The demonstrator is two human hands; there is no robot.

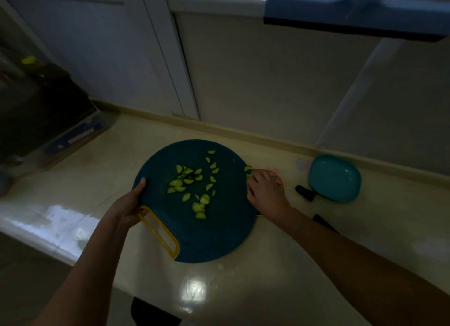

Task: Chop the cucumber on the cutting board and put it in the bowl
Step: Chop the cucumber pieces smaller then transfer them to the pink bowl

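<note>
L hand is gripping the board at its rim by the yellow handle, thumb on top. R hand is curling its fingers round a few bits at the board's right edge. Most of the cucumber is lying chopped mid-board. The bowl is sitting off to the right. Bits are prob. light, wet, slippery and soft, so scooping w/ cupped fingers should beat pinching.
</note>
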